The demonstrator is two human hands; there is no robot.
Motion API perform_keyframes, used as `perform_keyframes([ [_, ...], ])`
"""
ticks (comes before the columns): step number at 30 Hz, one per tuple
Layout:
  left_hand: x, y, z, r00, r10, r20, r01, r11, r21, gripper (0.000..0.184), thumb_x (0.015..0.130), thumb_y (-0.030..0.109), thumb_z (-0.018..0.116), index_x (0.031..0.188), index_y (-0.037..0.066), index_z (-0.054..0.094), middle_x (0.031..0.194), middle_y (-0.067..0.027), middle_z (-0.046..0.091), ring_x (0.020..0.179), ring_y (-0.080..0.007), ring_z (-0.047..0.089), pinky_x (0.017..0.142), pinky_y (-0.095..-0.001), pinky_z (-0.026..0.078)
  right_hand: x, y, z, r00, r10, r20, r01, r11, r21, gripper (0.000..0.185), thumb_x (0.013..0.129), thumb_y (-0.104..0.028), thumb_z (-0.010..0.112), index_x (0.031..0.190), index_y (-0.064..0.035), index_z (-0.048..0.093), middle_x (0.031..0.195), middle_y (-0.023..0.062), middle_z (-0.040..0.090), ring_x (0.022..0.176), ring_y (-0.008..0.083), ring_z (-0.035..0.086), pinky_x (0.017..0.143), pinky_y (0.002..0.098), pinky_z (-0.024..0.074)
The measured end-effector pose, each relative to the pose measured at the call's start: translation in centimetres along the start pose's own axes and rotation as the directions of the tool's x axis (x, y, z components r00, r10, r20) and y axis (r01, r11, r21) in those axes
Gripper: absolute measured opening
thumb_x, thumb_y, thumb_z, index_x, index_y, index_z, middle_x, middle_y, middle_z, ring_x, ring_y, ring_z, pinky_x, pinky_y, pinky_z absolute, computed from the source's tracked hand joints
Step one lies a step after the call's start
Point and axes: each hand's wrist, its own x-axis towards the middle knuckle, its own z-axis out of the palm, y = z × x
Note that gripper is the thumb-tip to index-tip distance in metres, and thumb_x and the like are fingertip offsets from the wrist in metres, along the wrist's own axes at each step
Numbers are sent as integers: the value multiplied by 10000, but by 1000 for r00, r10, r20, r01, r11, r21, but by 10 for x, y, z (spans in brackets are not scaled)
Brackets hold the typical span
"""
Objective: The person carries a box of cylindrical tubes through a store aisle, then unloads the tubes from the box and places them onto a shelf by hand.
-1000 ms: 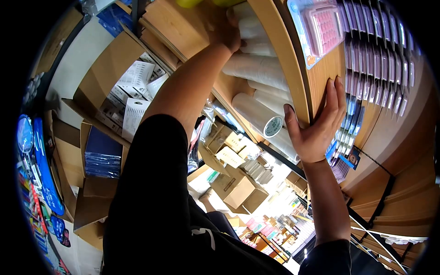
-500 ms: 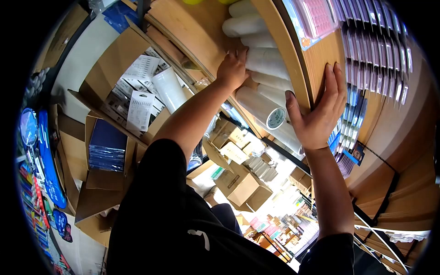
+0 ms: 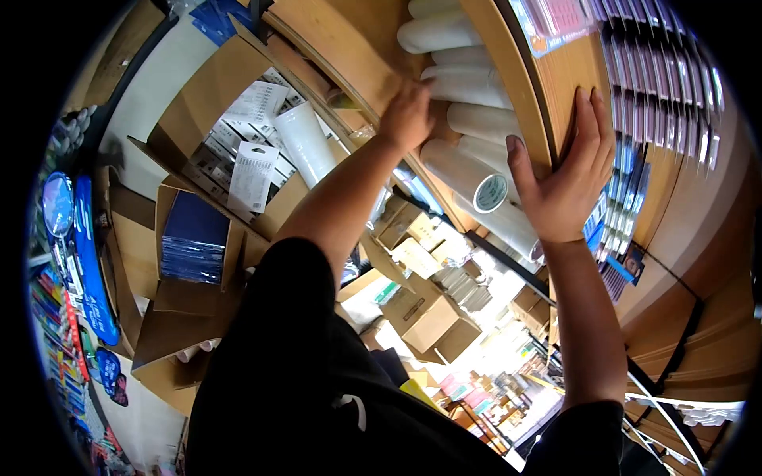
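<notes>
My left hand (image 3: 406, 115) is inside the wooden shelf (image 3: 341, 47), beside the ends of several white wrapped rolls. It looks slightly blurred, its fingers loosely apart, with no roll visibly in its grasp. One roll with a green-printed round label (image 3: 490, 193) lies nearest the shelf's lower end, below that hand. My right hand (image 3: 567, 186) rests open against the wooden side panel (image 3: 556, 87), thumb and fingers spread around its edge. Another white roll (image 3: 305, 143) lies on top of white printed packets in an open cardboard box (image 3: 186, 99) at the left.
Packaged goods (image 3: 659, 87) hang at the right beside the panel. A smaller carton holds dark blue packs (image 3: 192, 246) at the left. Further cardboard boxes (image 3: 429, 313) stand on the floor beyond my torso. Blue packaged items (image 3: 95, 278) line the far left.
My left hand has come down from deeper in the shelf to lower along the rolls. The roll in the box, earlier mostly hidden by my arm, shows more. My right hand stays on the panel.
</notes>
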Motion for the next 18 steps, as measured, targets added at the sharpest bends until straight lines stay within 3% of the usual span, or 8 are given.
perform_keyframes([
  [2,-40,-35,-25,995,43,85,-58,982,177,416,824,41,611,1229,113,546,1129,-124,571,1128,-339,535,935,-435,450,-2,2,-1,1000,-13,-15,13,1000,-6,821,759,-332,782,1430,-30,416,1409,245,450,1271,419,456,1062,487,340],
  [4,-74,-46,-59,903,120,412,-254,923,289,306,784,84,663,1083,111,605,1075,-80,585,1069,-305,551,894,-412,441,-4,3,-1,1000,21,-19,-21,1000,-13,818,758,-346,781,1430,-46,423,1410,230,452,1266,412,460,1058,482,343],
  [5,-84,-50,-66,898,126,421,-266,918,293,306,784,84,663,1083,111,605,1075,-80,585,1069,-305,551,894,-412,441,-5,5,0,999,24,-21,-24,1000,1,836,734,-355,783,1442,-98,421,1432,206,439,1267,408,449,1051,491,340],
  [7,-96,-56,-76,740,528,417,-624,771,131,256,739,141,695,985,117,626,1051,-62,587,1045,-267,555,887,-399,432,-7,8,2,999,23,-33,-23,1000,-9,854,710,-376,780,1454,-158,418,1453,173,429,1260,393,446,1028,494,347],
  [10,-93,-22,-110,774,535,339,-611,771,178,219,724,173,684,931,120,637,1041,-57,586,1044,-249,555,881,-383,434,-8,10,4,999,18,-45,-19,1000,-8,838,715,-388,774,1447,-176,426,1456,147,430,1276,374,436,1019,488,354],
  [11,-98,-21,-122,741,493,456,-617,767,174,239,722,177,669,949,114,632,1030,-58,584,1027,-245,561,887,-372,438,0,-1,-2,994,-80,-75,79,997,-16,811,748,-345,786,1431,-79,437,1395,217,471,1271,392,463,1059,473,347],
  [14,-140,-85,-128,582,305,754,-646,736,201,216,758,188,640,957,108,614,1023,-34,573,1008,-224,579,952,-373,435,-2,0,-1,994,-71,-79,71,997,-7,817,745,-349,788,1432,-80,437,1395,219,470,1264,391,466,1056,477,349],
  [18,-141,-108,-138,637,435,636,-737,585,338,272,834,202,573,1091,122,611,1141,-10,572,1112,-202,546,1020,-418,400,-4,-1,-1,994,-57,-91,56,998,-15,818,742,-364,784,1433,-95,437,1407,207,464,1263,393,455,1059,482,342],
])
